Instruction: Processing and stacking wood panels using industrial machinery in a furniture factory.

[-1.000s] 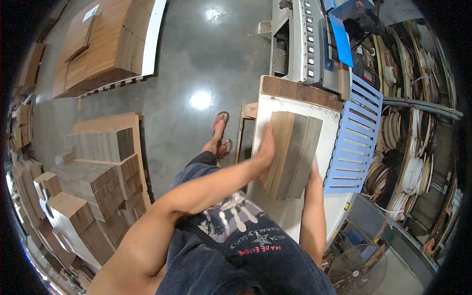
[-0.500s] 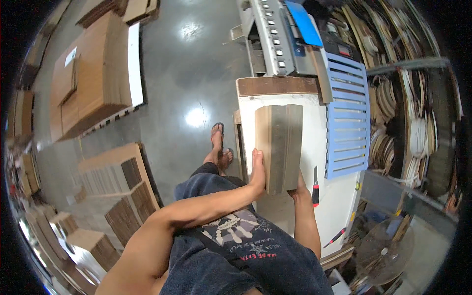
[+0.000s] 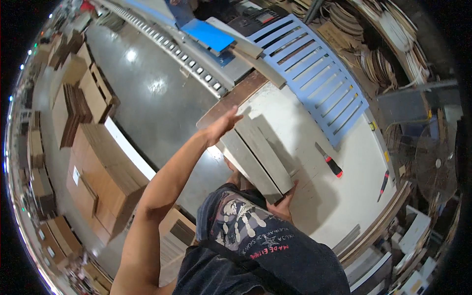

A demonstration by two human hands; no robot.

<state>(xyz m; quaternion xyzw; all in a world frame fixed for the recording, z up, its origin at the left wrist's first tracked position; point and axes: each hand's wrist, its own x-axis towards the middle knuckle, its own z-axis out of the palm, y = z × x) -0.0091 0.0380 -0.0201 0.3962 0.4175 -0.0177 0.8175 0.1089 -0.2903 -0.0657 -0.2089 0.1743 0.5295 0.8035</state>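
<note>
A bundle of long, grey-brown boards [image 3: 253, 160] is held tilted over the near left part of a white-topped workbench [image 3: 344, 201], with a dark gap running along its length. My left hand [image 3: 223, 128] presses on the far end, its fingers reaching over the edge. At the near end, close to my shirt, my right hand [image 3: 285, 202] grips the corner from the right; part of it is hidden by the boards. Right of the bundle lies a knife [image 3: 331, 163] with a red and black handle. Farther right is a thin red and black hand tool [image 3: 383, 186].
Beyond the bench runs a metal machine [image 3: 201, 66] with a bright blue sheet [image 3: 209, 35]. A light-blue slatted panel [image 3: 317, 81] lies along the bench's far right. Large brown board stacks [image 3: 105, 177] stand on the floor at left. A round fan [image 3: 437, 161] is at right.
My view has turned, so the bench now slants. My left hand has moved from the bundle's near left side to its far end. The bundle has tipped, showing a different face.
</note>
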